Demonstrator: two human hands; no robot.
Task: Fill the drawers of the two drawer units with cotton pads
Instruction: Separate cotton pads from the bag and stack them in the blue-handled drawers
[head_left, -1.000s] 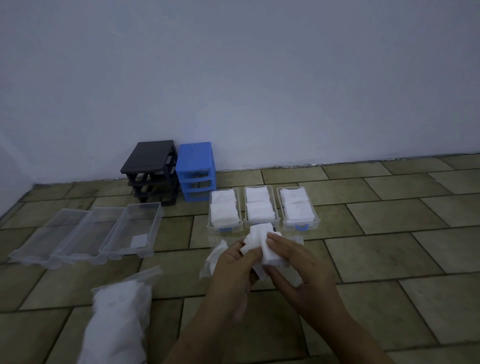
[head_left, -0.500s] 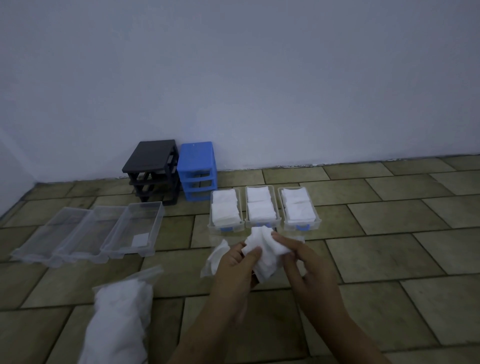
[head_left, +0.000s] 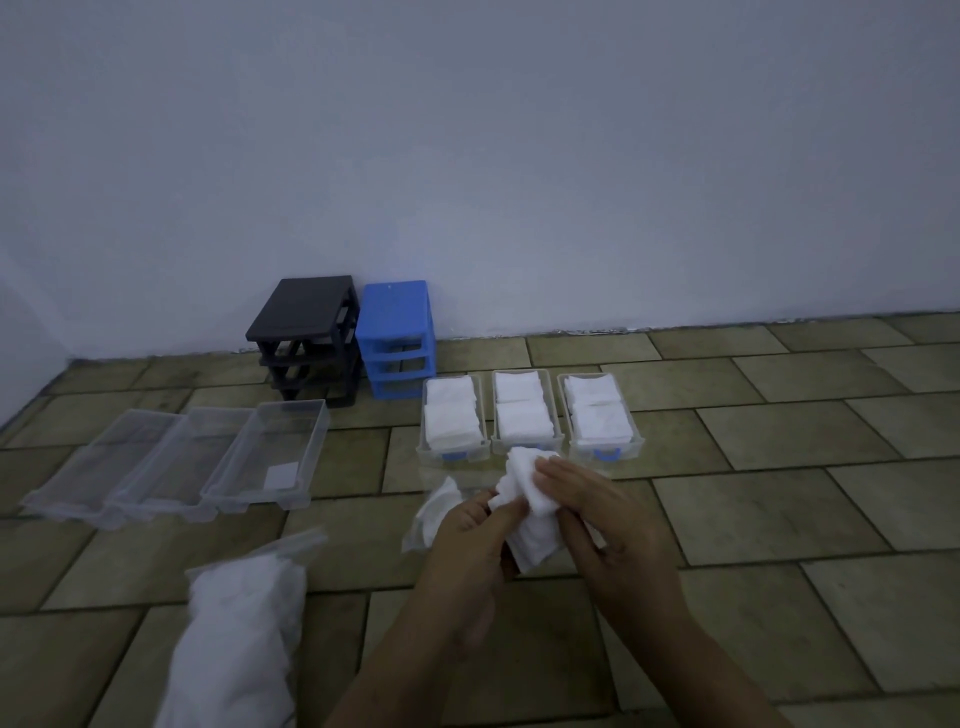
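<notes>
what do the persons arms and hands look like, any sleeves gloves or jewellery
Both forearms are bare as far as the picture reaches, so no sleeve or cuff shows. The left hand and right hand wear no gloves. No ring, watch or bracelet is visible, though the light is dim. The fingers look bare too.

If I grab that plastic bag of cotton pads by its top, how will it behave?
The bag of cotton pads would probably sag and flop: its film looks thin and its open mouth is crumpled. It is likely light, being stuffed only with cotton, and loose pads might spill out.

Both hands (head_left: 545, 530) apparently hold cotton pads (head_left: 527, 499).
</notes>
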